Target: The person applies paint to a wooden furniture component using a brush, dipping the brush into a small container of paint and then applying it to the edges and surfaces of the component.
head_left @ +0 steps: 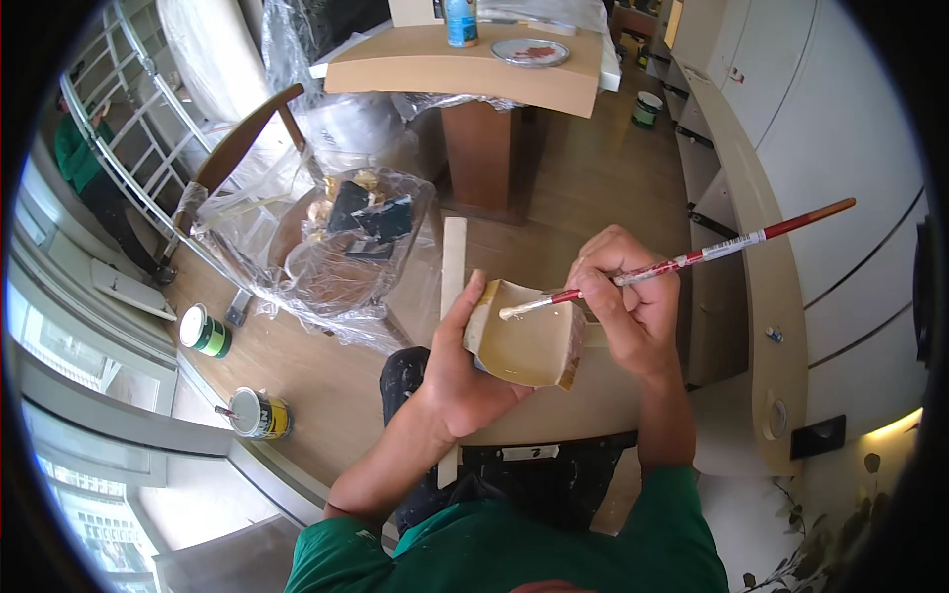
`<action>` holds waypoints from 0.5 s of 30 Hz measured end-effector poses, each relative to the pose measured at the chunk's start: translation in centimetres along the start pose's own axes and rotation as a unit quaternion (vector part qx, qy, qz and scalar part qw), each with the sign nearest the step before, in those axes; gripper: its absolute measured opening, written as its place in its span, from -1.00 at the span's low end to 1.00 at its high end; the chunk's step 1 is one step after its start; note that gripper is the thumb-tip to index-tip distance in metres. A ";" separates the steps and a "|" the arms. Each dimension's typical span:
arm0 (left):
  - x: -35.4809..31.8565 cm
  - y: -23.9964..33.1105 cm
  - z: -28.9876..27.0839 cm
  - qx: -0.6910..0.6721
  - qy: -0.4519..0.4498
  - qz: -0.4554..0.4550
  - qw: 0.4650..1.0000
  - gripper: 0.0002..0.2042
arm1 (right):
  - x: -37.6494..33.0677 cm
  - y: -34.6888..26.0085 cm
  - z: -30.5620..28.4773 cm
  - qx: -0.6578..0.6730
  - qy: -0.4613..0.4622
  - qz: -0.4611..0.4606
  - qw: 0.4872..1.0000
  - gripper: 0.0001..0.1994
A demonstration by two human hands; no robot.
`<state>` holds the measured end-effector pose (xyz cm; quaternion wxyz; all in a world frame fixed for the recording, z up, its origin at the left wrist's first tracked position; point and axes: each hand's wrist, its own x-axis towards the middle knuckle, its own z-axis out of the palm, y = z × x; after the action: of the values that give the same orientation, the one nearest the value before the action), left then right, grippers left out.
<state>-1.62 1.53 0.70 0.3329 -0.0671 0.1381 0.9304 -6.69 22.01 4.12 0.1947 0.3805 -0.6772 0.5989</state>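
Observation:
My left hand point(457, 381) is closed round a small cut-down container point(529, 346) with cream paint inside and dried paint along its rim. Between the fingers of my right hand point(633, 296) is a long paintbrush point(732, 245) with a red, paint-spotted handle. The brush slants down to the left, and its paint-coated bristles are over the container's far left part; whether they touch the paint I cannot tell. Behind my hands stands a pale strip of board point(454, 259).
Ahead left is a plastic-wrapped chair point(297, 262) with dark pads on it. A cardboard-covered table point(395, 71) holds a blue bottle point(461, 24) and a stained lid point(531, 52). Paint cans point(261, 415) stand on the floor. Cabinets point(781, 128) line the right; another person point(84, 163) stands far left.

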 end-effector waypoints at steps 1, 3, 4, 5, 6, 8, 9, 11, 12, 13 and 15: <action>0.1 -0.1 -0.1 0.005 0.008 0.008 1.000 -0.33 | 0.0 0.1 -0.1 -0.014 -0.006 -0.013 1.000 -0.90; 0.0 -0.1 -0.1 -0.016 0.004 0.004 1.000 -0.34 | -0.1 0.0 -0.3 -0.047 -0.010 -0.027 0.998 -0.90; -0.1 0.0 -0.2 -0.025 0.003 0.005 1.000 -0.34 | 0.0 -0.1 -0.4 -0.066 -0.009 -0.029 0.997 -0.90; -0.1 0.0 -0.5 -0.036 -0.014 -0.004 0.999 -0.35 | -0.1 -0.2 -0.4 -0.085 -0.008 -0.030 0.996 -0.90; -0.2 0.1 -0.9 -0.047 -0.031 -0.010 0.998 -0.36 | -0.1 -0.2 -0.3 -0.093 -0.009 -0.031 0.995 -0.91; -0.3 0.1 -1.3 -0.058 -0.053 -0.018 0.997 -0.36 | -0.2 -0.3 -0.2 -0.108 -0.012 -0.033 0.994 -0.91; -0.3 0.2 -1.3 -0.059 -0.058 -0.021 0.996 -0.36 | -0.3 -0.3 -0.2 -0.079 -0.032 -0.030 0.996 -0.91; -0.3 0.2 -1.0 -0.055 -0.050 -0.016 0.997 -0.36 | -0.4 -0.4 -0.5 -0.022 -0.071 -0.024 0.997 -0.92; -0.3 0.1 -0.7 -0.048 -0.037 -0.009 0.998 -0.36 | -0.4 -0.6 -0.6 -0.051 -0.057 -0.024 0.997 -0.92; -0.2 0.1 -0.6 -0.041 -0.024 -0.002 0.999 -0.36 | -0.3 -0.6 -0.5 -0.079 -0.042 -0.027 0.996 -0.93; -0.2 0.2 -1.1 -0.067 -0.059 -0.010 0.996 -0.34 | -0.2 -0.5 -0.4 -0.135 -0.012 -0.036 0.990 -0.93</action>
<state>-1.54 0.95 -0.31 0.3448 -0.0358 0.0550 0.9364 -6.28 22.44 4.40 0.2576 0.3817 -0.7403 0.4898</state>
